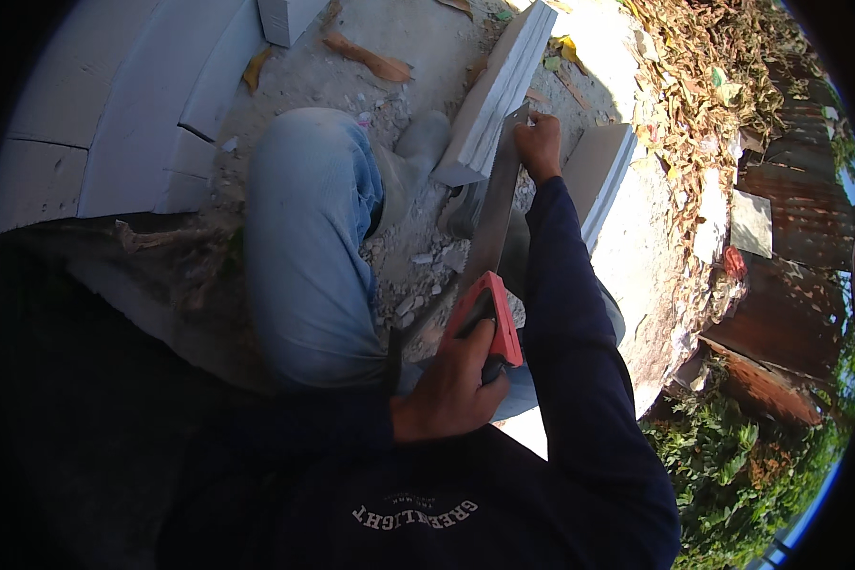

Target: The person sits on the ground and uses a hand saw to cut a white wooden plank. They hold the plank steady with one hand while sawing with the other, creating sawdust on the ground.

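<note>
My left hand (pixel 456 385) is closed round the red-and-black handle (pixel 484 313) of a hand saw at the lower centre. The saw's long steel blade (pixel 489 223) runs away from me, its far part lying beside a pale grey block (pixel 489 100). My right hand (pixel 540 147) has its fingers bent onto the far end of the blade, by that block. A second pale block (pixel 594 180) lies to the right of it, partly behind my right arm. My bent left knee (pixel 304 218) in light jeans is left of the saw.
Stacked grey blocks (pixel 138 123) stand at the left, with another short block (pixel 283 17) at the top. Dusty, rubble-strewn ground (pixel 389 38) surrounds my legs. Dry leaves (pixel 693 76), rusty corrugated sheets (pixel 779 304) and green plants (pixel 731 475) line the sunlit right side.
</note>
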### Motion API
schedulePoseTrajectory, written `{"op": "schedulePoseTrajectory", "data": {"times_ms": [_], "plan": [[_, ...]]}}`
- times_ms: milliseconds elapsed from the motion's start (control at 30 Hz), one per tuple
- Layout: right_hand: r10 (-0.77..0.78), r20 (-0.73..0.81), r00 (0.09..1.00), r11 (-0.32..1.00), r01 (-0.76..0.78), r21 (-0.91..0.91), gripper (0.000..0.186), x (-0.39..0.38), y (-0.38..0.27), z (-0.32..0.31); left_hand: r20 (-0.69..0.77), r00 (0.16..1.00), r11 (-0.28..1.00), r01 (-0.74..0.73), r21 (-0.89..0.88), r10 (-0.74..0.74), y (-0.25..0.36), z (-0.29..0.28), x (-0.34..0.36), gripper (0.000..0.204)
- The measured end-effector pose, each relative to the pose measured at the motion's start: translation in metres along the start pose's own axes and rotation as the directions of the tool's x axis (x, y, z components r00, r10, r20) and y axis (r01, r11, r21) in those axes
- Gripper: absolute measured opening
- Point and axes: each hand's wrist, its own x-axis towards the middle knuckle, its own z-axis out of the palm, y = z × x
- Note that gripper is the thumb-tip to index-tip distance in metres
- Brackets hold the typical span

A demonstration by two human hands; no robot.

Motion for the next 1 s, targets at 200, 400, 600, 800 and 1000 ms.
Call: {"op": "schedulePoseTrajectory", "data": {"times_ms": [200, 400, 600, 800, 1000], "plan": [[0.044, 0.013, 0.999, 0.998, -0.043, -0.034, 0.022, 0.002, -0.006, 0.005, -0.030, 1.000, 1.000, 0.009, 0.028, -0.008, -0.004, 0.000, 0.010, 0.039], [0.024, -0.041, 0.999, 0.987, -0.030, -0.156, 0.021, -0.022, -0.012, 0.010, -0.014, 0.997, 0.996, 0.077, -0.037, -0.077, -0.004, 0.010, -0.011, 0.031], [0.039, 0.062, 0.997, 0.991, -0.030, -0.133, 0.021, -0.062, -0.024, 0.004, 0.001, 0.986, 0.984, 0.168, -0.058, -0.168, 0.018, 0.013, -0.047, 0.028], [0.097, 0.304, 0.948, 0.992, -0.065, -0.112, 0.030, -0.118, -0.023, 0.016, 0.005, 0.944, 0.944, 0.329, 0.036, -0.329, 0.056, 0.006, -0.087, 0.028], [0.213, 0.076, 0.974, 0.975, -0.208, -0.071, 0.038, -0.183, 0.019, 0.040, 0.032, 0.993, 0.977, 0.110, 0.183, -0.117, 0.028, 0.012, -0.122, 0.033]]}}
